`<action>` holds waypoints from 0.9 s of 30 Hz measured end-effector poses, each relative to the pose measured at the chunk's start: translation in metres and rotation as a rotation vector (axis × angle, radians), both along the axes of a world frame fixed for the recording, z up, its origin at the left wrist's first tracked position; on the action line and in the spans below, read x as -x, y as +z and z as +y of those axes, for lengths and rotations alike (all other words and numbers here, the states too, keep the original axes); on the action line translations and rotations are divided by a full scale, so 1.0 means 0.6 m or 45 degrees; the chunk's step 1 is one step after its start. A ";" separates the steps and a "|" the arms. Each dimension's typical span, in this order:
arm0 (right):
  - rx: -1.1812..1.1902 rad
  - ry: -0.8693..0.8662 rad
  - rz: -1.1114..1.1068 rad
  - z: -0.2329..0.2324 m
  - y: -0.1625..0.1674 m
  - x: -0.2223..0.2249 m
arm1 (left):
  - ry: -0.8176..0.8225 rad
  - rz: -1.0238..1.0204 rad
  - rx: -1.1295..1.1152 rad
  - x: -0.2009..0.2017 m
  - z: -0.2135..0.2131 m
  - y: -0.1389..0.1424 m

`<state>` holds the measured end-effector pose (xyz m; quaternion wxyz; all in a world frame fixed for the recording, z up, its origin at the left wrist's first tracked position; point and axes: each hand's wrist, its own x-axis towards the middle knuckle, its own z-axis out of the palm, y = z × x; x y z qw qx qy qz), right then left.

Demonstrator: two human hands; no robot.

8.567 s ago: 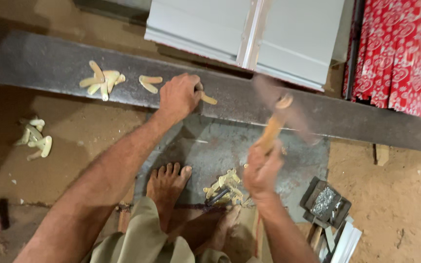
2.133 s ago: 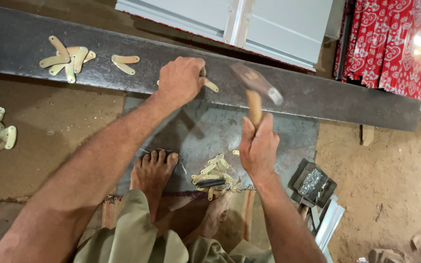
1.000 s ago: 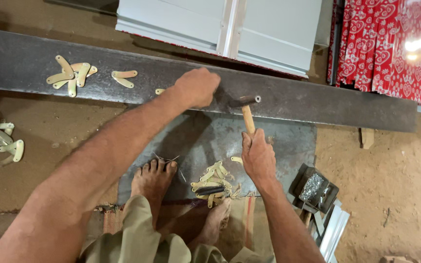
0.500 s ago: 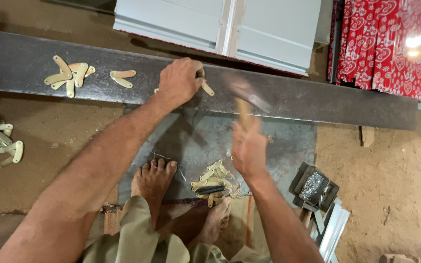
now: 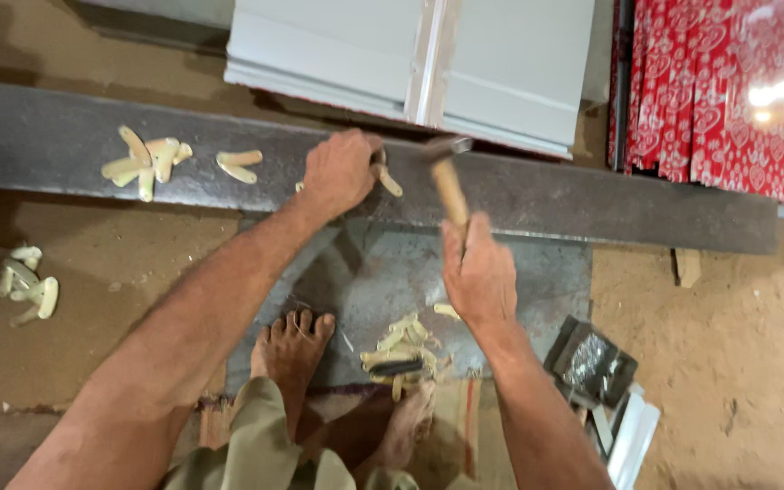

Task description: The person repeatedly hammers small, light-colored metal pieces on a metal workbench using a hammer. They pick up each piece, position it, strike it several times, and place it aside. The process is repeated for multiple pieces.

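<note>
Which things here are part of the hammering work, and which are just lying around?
In use: hammer in the right hand; small pale piece held by the left hand on the dark metal beam.

Lying about: red patterned sheets; white panel; foil packet.

One cam only, head-worn, looking nearly straight down from just above the person's own arms and bare feet. Close range: the long dark metal beam runs across the upper frame, dirt floor fills the rest (no 2nd view, so no shared area w/ another).
</note>
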<state>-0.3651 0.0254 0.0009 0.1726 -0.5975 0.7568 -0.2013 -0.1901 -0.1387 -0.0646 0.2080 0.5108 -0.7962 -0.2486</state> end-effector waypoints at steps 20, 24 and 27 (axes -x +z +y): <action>-0.115 -0.195 -0.068 0.076 -0.120 0.054 | -0.439 -0.290 0.281 0.036 0.006 0.013; -0.121 -0.231 -0.093 0.078 -0.124 0.052 | 0.004 0.764 -0.489 -0.039 0.023 0.042; -0.047 -0.195 -0.136 0.080 -0.127 0.051 | 0.351 1.161 -0.622 -0.119 0.058 0.052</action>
